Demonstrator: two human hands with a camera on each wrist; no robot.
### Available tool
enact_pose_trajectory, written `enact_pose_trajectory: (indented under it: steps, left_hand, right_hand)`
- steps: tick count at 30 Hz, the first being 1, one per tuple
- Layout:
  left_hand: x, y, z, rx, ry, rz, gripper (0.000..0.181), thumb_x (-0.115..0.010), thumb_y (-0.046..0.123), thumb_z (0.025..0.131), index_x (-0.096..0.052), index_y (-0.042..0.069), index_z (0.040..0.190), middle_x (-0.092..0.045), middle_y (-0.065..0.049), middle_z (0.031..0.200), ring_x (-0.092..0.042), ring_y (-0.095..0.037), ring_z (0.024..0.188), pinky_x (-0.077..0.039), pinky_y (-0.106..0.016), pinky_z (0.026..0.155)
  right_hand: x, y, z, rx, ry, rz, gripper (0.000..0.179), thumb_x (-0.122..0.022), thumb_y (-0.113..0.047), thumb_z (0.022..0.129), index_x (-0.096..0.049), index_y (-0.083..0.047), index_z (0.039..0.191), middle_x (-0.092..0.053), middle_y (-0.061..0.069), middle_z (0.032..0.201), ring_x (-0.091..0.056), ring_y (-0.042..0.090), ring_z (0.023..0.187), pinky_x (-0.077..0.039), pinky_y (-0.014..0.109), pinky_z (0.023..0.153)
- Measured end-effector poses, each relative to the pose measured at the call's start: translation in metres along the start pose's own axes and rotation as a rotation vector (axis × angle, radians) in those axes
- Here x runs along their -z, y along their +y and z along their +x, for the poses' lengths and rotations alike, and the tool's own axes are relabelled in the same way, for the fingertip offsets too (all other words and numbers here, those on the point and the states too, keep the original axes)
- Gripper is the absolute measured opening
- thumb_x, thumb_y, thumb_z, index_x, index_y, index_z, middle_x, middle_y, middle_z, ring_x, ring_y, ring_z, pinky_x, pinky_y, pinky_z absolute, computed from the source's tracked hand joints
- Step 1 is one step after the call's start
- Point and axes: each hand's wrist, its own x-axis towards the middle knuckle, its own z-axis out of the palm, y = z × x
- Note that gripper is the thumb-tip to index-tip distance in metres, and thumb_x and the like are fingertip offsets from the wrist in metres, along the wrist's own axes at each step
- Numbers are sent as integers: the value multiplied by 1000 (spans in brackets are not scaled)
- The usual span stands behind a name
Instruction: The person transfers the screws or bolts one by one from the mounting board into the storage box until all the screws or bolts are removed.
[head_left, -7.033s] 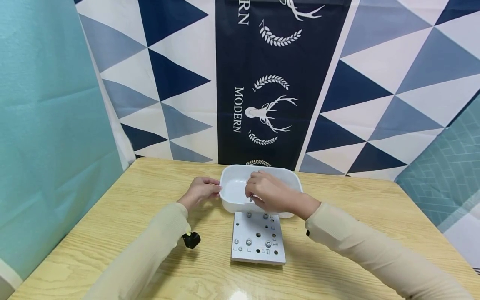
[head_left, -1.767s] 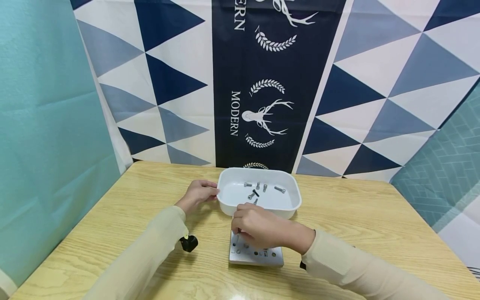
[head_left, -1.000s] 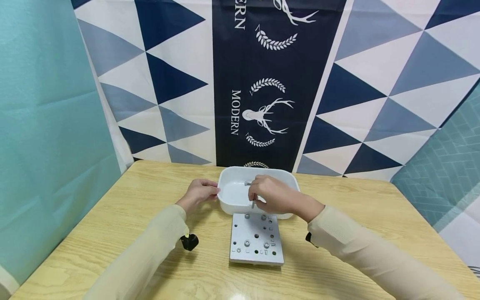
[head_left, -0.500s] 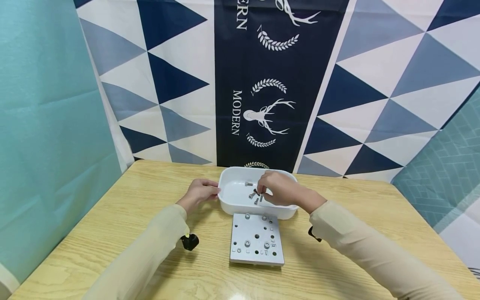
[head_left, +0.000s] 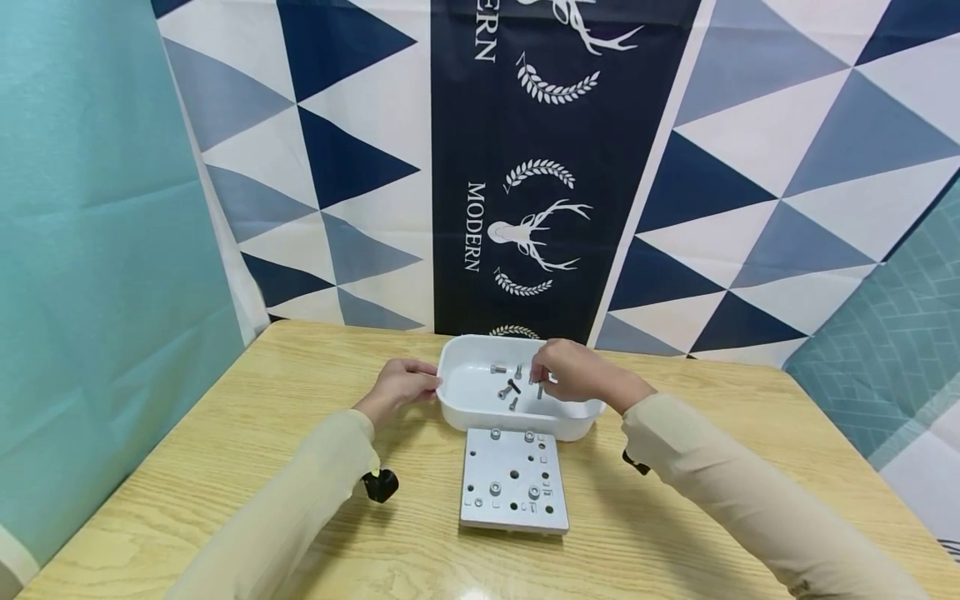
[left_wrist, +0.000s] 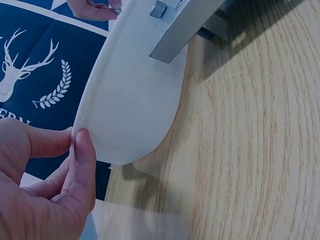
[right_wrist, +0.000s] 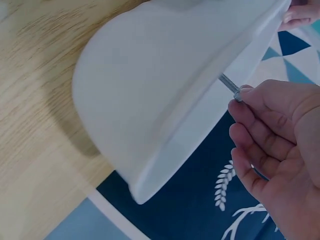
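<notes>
My left hand (head_left: 401, 387) pinches the left rim of a white plastic tub (head_left: 480, 421) between thumb and fingers, as the left wrist view also shows. Over the tub's right half, my right hand (head_left: 573, 371) pinches a silver socket head bolt (right_wrist: 230, 86) by its head, thread pointing down into the tub. Several loose silver bolts (head_left: 506, 392) and a small black bolt (head_left: 513, 386) lie on the tub floor; the right hand covers part of it. In front stands a grey metal plate (head_left: 491, 462) with holes and several bolts (head_left: 496, 488) standing in it.
The wooden table (head_left: 337, 350) ends at a patterned cloth (head_left: 517, 125) hanging behind the tub. The plate sits against the tub's near side in the head view. A black wrist camera (head_left: 380, 484) hangs under the left sleeve.
My right hand has moved from over the plate back into the tub, then rightward inside it, holding a bolt. The left hand keeps its hold on the rim.
</notes>
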Motion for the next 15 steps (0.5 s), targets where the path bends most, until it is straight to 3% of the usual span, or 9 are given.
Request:
enact_pose_trajectory:
  steps: [7,15]
  left_hand:
    - [-2,0,-2,5,-6,-9,27,-66,1,86,-63,-6,112,-61,-18,107,-62,-15,75,-59,-26,78]
    - [-1,1,-2,-5,7,4,26,-66,1,86,-63,-6,112,-62,-19,108,-62,-14,73,-59,-24,75]
  right_hand:
    - [-5,11,-1,-34,-32,1,7,-68,1,78,-71,-5,80,-68,1,75,-54,11,68,-50,22,63]
    - [-3,11,-5,-26,21,-23,12,-66,2,80,-70,-8,85,-71,5,85,-55,15,77,-52,31,73]
